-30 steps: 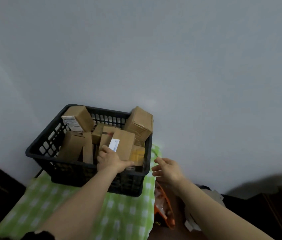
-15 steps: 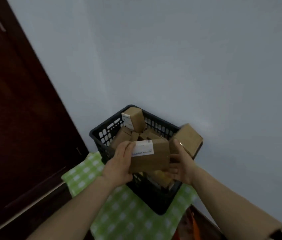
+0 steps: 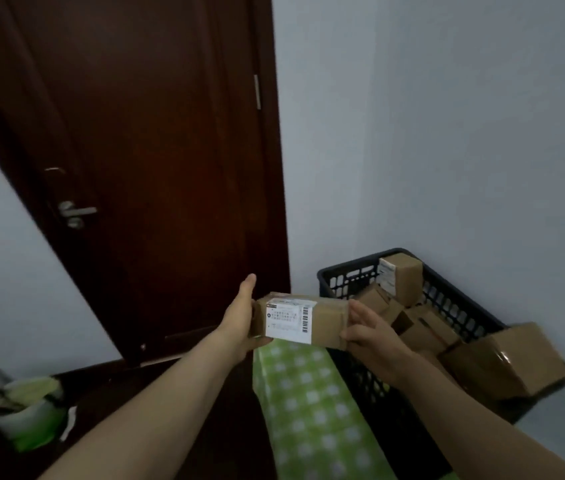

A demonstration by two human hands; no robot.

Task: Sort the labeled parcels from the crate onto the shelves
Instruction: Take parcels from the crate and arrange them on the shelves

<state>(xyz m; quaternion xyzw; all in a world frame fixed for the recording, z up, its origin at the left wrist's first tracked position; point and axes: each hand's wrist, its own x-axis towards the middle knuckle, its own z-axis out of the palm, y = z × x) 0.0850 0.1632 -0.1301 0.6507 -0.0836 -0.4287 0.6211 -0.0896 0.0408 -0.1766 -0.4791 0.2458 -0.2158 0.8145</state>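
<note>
Nearest, 2 bare forearms reach forward over a green checked cloth [image 3: 302, 393] that covers the desk. Between the hands, a brown cardboard parcel [image 3: 328, 323] is held in the air just left of the crate, its white barcode label [image 3: 288, 320] facing the camera. The left hand [image 3: 239, 323] has its grip closed round the parcel's left end, thumb pointing up; the right hand [image 3: 367, 334] grips the right end. Behind the right hand, the black crate [image 3: 347, 268] sits on the cloth against the wall [image 3: 447, 133], piled with more brown boxes. 1 upright box [image 3: 407, 277] shows a label, and another box [image 3: 506, 362] rests on the crate's near right corner. At lower left stands a green and white container [image 3: 28, 414]. Farthest is a dark wooden door [image 3: 153, 168] with a metal handle [image 3: 75, 212].
</note>
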